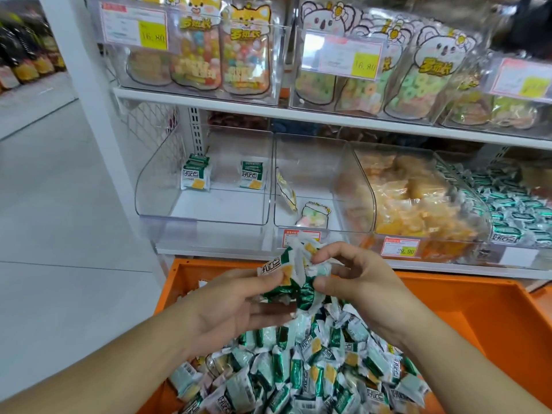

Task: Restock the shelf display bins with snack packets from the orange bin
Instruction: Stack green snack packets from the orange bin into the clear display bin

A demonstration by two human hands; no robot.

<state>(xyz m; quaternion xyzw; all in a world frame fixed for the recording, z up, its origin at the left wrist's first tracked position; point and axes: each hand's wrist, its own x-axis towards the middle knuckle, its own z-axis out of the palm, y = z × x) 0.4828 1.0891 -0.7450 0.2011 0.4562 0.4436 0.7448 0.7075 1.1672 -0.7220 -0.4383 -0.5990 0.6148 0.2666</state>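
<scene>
Head view: your left hand (227,306) and right hand (355,279) together clutch a bunch of snack packets (294,276) above the heaped orange bin (466,306). Packets look light, crinkly, slippery; cup them from beneath, not by the wrapper ends. Nearly bare clear display bin (155,186) sits ahead.

Orange bin (466,297): smooth matt plastic. Snack packets (298,369): glossy crinkled film wrappers. Display bins (206,204): clear glossy acrylic. Shelf (298,115): white painted metal. Price labels (401,246): paper.
</scene>
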